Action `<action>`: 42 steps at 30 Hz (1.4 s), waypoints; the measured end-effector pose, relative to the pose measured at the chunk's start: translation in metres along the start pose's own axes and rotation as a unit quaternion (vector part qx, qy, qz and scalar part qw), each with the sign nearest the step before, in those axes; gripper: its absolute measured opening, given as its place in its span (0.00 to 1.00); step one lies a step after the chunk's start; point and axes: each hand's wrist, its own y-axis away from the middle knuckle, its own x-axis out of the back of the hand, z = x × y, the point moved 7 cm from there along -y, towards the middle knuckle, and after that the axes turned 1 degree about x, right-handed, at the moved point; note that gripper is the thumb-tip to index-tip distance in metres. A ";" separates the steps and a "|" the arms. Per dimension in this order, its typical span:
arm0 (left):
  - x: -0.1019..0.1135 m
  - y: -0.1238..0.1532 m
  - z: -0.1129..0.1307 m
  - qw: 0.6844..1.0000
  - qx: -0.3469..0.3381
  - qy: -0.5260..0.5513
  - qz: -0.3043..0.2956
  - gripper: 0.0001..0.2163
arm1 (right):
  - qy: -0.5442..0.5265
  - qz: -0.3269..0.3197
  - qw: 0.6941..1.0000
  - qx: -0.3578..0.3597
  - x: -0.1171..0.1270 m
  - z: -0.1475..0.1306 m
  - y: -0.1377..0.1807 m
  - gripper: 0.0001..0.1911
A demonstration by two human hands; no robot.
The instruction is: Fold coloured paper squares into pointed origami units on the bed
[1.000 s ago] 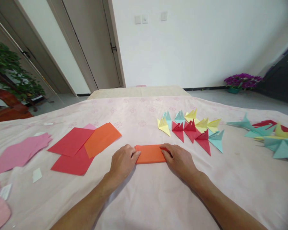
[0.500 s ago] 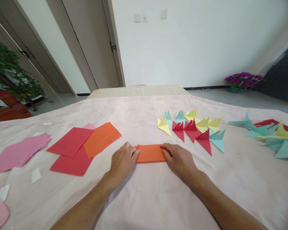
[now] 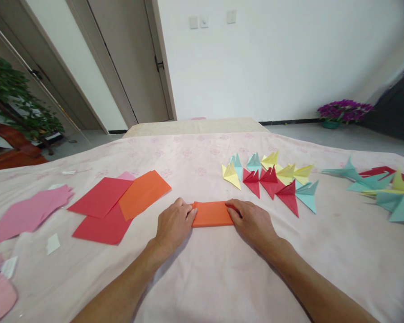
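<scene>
An orange sheet of paper [image 3: 212, 214], folded into a narrow rectangle, lies flat before me on the tablecloth. Its left end is pinched by my left hand [image 3: 175, 224], thumb towards me and fingers curled at the edge. On the right end, my right hand [image 3: 252, 222] grips in the same way, with the fingers closed. Past my left hand rest an orange square of paper [image 3: 144, 195] and two red squares [image 3: 101, 197]. Beyond my right hand stand several folded paper cranes in red [image 3: 268, 179], yellow [image 3: 231, 175] and light blue [image 3: 308, 194].
Pink paper sheets [image 3: 30, 211] and small white scraps [image 3: 53, 243] lie at the left. More folded light-blue paper pieces [image 3: 399, 204] are heaped at the far right. A pink floral cloth [image 3: 208, 273] covers the table.
Both hands stay on the ends of the folded orange paper. The whole view has shifted very slightly; nothing on the table has visibly moved.
</scene>
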 end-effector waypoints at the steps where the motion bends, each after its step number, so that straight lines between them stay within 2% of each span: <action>1: 0.000 0.000 0.000 1.000 -0.002 -0.002 0.001 0.18 | 0.000 -0.001 1.000 0.001 0.000 0.000 0.000 0.14; 23: -0.004 0.002 0.003 0.999 -0.019 -0.041 0.026 0.17 | 0.005 -0.005 1.000 0.003 0.001 -0.002 0.000 0.14; 33: -0.001 0.002 0.002 0.998 0.008 -0.065 0.021 0.15 | 0.017 -0.002 1.000 0.004 0.000 -0.003 0.000 0.14; 39: 0.008 0.006 -0.003 0.994 0.024 -0.070 0.080 0.08 | 0.024 0.002 1.000 0.003 0.001 -0.003 0.000 0.13; 42: 0.011 0.006 0.001 0.990 -0.023 -0.066 0.120 0.10 | 0.034 0.000 0.999 0.005 0.000 -0.004 0.001 0.13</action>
